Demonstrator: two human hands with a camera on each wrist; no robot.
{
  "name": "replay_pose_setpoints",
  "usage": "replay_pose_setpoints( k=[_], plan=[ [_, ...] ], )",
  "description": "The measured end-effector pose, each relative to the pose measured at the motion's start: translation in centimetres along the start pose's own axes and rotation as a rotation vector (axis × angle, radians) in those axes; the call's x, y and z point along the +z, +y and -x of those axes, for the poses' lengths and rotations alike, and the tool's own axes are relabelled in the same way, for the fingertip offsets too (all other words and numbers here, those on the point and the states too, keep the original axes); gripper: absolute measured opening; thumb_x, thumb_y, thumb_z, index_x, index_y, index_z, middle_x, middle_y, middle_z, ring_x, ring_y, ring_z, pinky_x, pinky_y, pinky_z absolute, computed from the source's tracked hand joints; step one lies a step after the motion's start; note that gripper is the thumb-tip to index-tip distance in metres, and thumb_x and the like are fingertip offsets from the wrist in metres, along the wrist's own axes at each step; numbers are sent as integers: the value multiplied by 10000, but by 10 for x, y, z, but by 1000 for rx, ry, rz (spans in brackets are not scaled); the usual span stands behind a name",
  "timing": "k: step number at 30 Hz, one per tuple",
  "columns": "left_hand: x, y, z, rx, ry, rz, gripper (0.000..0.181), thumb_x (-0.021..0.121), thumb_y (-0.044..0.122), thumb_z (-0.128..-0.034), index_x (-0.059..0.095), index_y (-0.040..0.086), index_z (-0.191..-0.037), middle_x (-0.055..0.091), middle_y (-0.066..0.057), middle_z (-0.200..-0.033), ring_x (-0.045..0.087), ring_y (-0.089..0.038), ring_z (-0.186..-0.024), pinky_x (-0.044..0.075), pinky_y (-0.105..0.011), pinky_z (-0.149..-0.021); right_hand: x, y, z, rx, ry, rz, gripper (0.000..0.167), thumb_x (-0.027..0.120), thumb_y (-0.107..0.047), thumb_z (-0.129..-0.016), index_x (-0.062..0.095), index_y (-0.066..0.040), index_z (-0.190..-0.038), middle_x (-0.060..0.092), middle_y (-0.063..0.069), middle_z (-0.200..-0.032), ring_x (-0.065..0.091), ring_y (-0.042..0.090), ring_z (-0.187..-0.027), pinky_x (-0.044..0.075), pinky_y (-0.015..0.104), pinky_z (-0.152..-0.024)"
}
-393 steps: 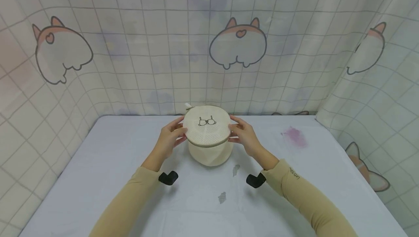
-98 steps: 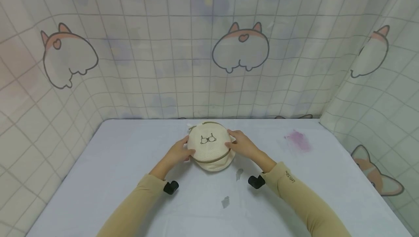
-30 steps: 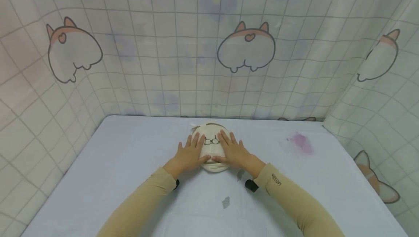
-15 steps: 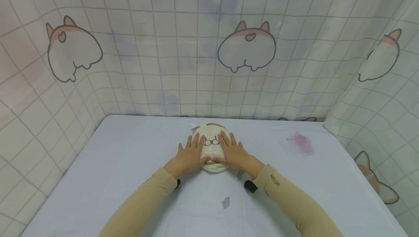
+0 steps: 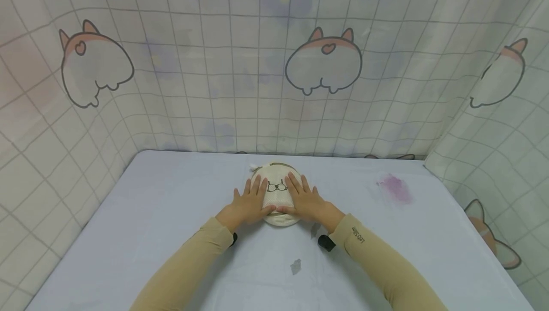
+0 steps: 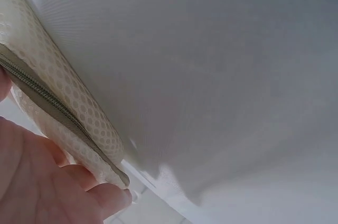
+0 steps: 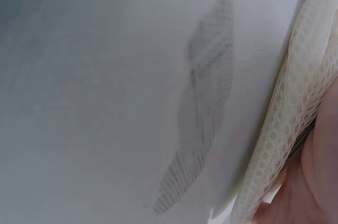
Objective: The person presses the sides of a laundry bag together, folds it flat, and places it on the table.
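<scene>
A round cream mesh laundry bag, with a bra drawing on its lid, lies flattened near the back of the table. My left hand rests on the left half of the lid, fingers straight and spread. On the right half my right hand lies the same way, and the two thumbs nearly meet at the front. Seen from the left wrist, a zipper runs around the edge of the bag. The right wrist view shows the bag's mesh side low against the cloth.
A white cloth covers the table, with grey patches in front of the bag and a pink stain at the right. A grid-patterned curtain with corgi drawings hangs behind and at both sides.
Earlier the bag stood tall with my hands gripping its sides; then it sank lower. My hands moved from its edges to flat on the lid. Over the last second they have barely moved.
</scene>
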State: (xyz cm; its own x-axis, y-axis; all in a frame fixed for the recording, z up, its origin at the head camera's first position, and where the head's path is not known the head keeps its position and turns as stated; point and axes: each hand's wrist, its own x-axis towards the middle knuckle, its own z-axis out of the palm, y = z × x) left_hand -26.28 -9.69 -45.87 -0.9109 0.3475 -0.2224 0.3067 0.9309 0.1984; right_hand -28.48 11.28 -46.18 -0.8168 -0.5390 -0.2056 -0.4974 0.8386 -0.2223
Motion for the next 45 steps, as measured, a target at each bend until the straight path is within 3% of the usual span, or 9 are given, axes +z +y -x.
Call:
replay_pose_setpoints(
  k=[12,20,32,45],
  plan=[
    [-7,2,2,-14,-28,49,833,450,514,-1073,79,32,-1642,13,-199,-1699,49,-453,-1535,177,-726,-1146,1,3,-3,22,-36,-17,989,434,-665,-1012,-21,-54,-1643,-132,111,-1705,-74,465,-1525,222,708,-1140],
    [-4,0,4,-9,-35,91,832,459,518,-1069,95,39,-1644,12,-180,-1703,46,-450,-1536,179,-734,-1139,-1,-1,-3,50,-73,-27,978,461,-654,-1010,-9,-83,-1651,-122,86,-1711,-62,450,-1533,230,706,-1139],
    [-7,0,4,-10,-35,73,841,469,523,-1065,100,35,-1643,27,-189,-1700,64,-459,-1532,198,-735,-1133,-1,-3,-5,73,-93,-26,969,446,-654,-1015,-39,-107,-1652,-161,67,-1705,-100,424,-1535,198,688,-1161],
    [-11,0,3,-12,15,86,825,481,525,-1059,133,63,-1647,70,-175,-1699,105,-452,-1529,203,-710,-1148,-5,-1,-3,45,-9,-5,958,459,-648,-1015,18,-84,-1653,-74,88,-1714,-4,467,-1529,254,681,-1145]
  ],
)
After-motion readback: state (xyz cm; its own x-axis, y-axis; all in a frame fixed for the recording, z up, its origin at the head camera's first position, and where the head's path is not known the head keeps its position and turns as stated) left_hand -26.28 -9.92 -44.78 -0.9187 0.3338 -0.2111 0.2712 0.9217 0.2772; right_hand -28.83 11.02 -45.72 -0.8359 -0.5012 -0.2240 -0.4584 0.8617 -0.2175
